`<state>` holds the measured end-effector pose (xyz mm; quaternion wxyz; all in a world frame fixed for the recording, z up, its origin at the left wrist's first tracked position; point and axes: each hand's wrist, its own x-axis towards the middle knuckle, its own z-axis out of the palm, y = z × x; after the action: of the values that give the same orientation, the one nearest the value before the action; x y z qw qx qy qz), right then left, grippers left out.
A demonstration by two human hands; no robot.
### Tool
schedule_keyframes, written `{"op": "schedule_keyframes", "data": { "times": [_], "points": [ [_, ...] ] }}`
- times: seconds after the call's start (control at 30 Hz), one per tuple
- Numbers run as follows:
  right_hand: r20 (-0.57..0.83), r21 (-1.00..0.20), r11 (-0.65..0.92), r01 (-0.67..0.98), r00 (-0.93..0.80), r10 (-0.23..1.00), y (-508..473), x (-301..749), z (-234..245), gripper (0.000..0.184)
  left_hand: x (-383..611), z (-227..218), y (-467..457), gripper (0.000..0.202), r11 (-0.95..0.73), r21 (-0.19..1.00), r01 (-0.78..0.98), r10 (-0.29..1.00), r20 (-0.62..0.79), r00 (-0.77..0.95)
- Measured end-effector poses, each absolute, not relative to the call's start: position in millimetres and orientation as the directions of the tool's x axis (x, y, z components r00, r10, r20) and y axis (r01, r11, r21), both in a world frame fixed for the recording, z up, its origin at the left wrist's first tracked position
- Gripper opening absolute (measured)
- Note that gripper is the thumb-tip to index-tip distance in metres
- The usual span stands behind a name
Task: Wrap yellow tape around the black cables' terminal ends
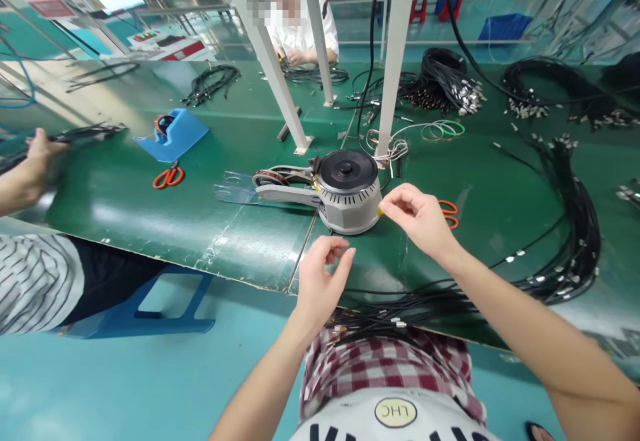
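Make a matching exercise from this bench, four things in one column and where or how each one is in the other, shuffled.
Column A
1. right hand
2. left hand
3. blue dispenser
4. grey machine

Column B
a. left on the bench, behind orange scissors
b. pinching a yellow bit
c. mid-bench, black disc on top
d. open and empty, at the near edge

Pairs: 1-b, 2-d, 3-a, 4-c
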<state>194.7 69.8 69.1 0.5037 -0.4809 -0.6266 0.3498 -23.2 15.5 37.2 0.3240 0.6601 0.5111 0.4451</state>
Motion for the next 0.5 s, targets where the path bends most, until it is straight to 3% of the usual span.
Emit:
{"op": "schedule_keyframes", "data": {
  "times": [0.13, 0.27, 0.37, 0.5],
  "points": [
    [0.205, -0.959, 0.201, 0.201, -0.003, 0.979, 45.2, 199.3, 63.2, 0.022, 1.9, 54.5, 21.1, 0.025, -0.217, 0.961, 0.174, 0.973, 0.198, 0.123],
    [0.293, -0.914, 0.277, 0.296, 0.008, 0.956, 24.5, 200.6, 60.7, 0.015, 28.3, 57.3, 25.2, 0.034, -0.103, 0.995, -0.007, 0.972, 0.102, 0.211],
    [0.382, -0.857, 0.356, 0.373, -0.005, 0.924, 13.1, 201.0, 60.1, 0.006, 39.9, 54.1, 27.8, 0.032, 0.038, 0.992, -0.124, 0.957, -0.001, 0.291],
    [0.400, -0.844, 0.358, 0.399, 0.024, 0.916, 6.4, 202.1, 58.3, 0.006, 41.0, 48.9, 27.8, 0.027, 0.155, 0.957, -0.245, 0.931, -0.058, 0.360]
  ]
}}
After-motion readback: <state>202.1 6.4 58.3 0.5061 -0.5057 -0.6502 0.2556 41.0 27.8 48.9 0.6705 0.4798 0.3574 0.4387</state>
